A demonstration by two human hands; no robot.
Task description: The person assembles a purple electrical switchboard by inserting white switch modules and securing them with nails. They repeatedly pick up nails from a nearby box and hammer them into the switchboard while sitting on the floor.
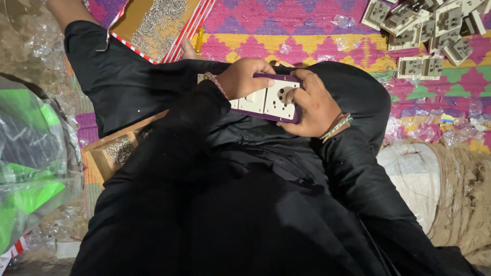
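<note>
Our left hand (240, 76) wraps its fingers tight on the top edge of the purple switch plate (266, 99), at 12 o'clock. Our right hand (312, 107) clamps its end at 3 o'clock, thumb pressing a round hole. The plate rests on our lap. It could slip if we press too hard. Loose screws (161, 20) sit at 11 o'clock, cream sockets (424, 30) at 2.

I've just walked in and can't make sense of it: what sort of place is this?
Probably a home workshop where electrical switch plates are put together on the floor. Both hands, left and right, hold a white switch plate in a purple frame; a pile of plastic parts and a tray of screws lie on a patterned mat.
</note>
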